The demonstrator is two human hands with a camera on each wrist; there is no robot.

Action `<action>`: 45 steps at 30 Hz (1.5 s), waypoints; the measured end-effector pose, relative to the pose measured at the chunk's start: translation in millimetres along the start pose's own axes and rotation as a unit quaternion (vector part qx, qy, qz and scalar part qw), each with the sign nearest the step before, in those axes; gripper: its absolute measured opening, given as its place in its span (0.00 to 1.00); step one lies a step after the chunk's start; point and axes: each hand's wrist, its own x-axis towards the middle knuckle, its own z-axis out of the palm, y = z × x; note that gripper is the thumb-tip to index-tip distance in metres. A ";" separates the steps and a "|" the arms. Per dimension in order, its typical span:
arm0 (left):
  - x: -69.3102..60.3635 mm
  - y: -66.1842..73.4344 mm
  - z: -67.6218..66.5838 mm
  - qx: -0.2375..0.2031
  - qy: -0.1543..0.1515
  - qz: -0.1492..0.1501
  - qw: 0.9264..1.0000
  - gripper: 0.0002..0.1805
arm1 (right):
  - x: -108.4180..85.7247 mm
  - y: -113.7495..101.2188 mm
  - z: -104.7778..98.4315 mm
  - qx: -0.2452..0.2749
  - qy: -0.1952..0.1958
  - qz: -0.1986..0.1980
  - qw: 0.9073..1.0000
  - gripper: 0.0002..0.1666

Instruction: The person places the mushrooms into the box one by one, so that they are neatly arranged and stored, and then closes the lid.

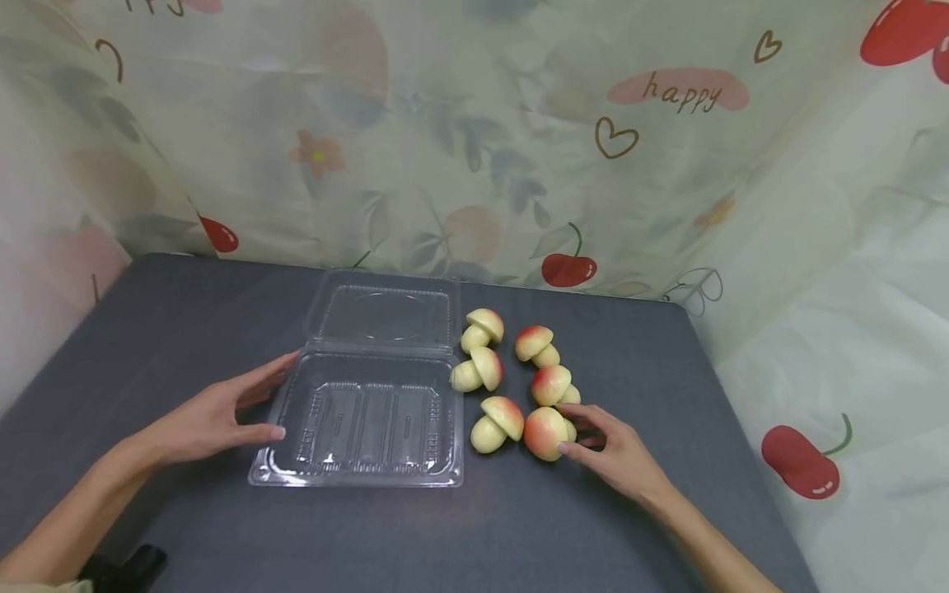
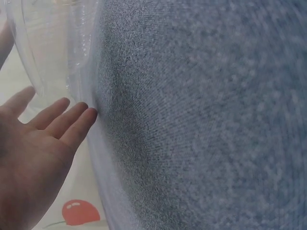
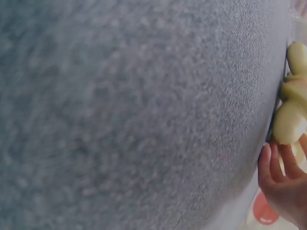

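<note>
A clear plastic clamshell box (image 1: 371, 473) lies with its lid folded back on the dark cloth. At its left edge is my left hand (image 1: 215, 416), fingers straight and thumb spread, touching the rim; the left wrist view also shows this hand (image 2: 43, 148) by the clear plastic. Right of the box lie several mushroom-shaped pieces with red-and-cream caps and pale stems. My right hand (image 1: 611, 453) pinches the nearest right-hand mushroom (image 1: 544, 434) between thumb and fingers. In the right wrist view, the fingers of this hand (image 3: 285, 184) meet a pale stem (image 3: 289, 122).
Two more mushrooms stand behind the pinched one, a middle mushroom (image 1: 551, 385) and a far mushroom (image 1: 534, 342). Beside the box lie others, including a near mushroom (image 1: 502, 416). A printed curtain (image 1: 474, 165) surrounds the grey-covered table (image 1: 415, 543). A black object (image 1: 137, 568) shows beneath my left forearm.
</note>
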 end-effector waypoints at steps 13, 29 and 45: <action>1.4 -0.8 0.7 -0.005 -0.007 -0.011 1.000 0.54 | 3.1 0.1 6.5 -0.003 -0.011 -0.002 1.000 0.37; 1.8 -3.0 -0.4 -0.025 -0.020 -0.006 0.999 0.53 | 1.9 -6.9 -1.6 0.002 -0.025 -0.040 0.999 0.37; 2.3 6.0 1.3 -0.031 -0.028 -0.010 0.999 0.51 | 2.0 -21.4 -16.2 0.045 -0.061 -0.072 0.995 0.36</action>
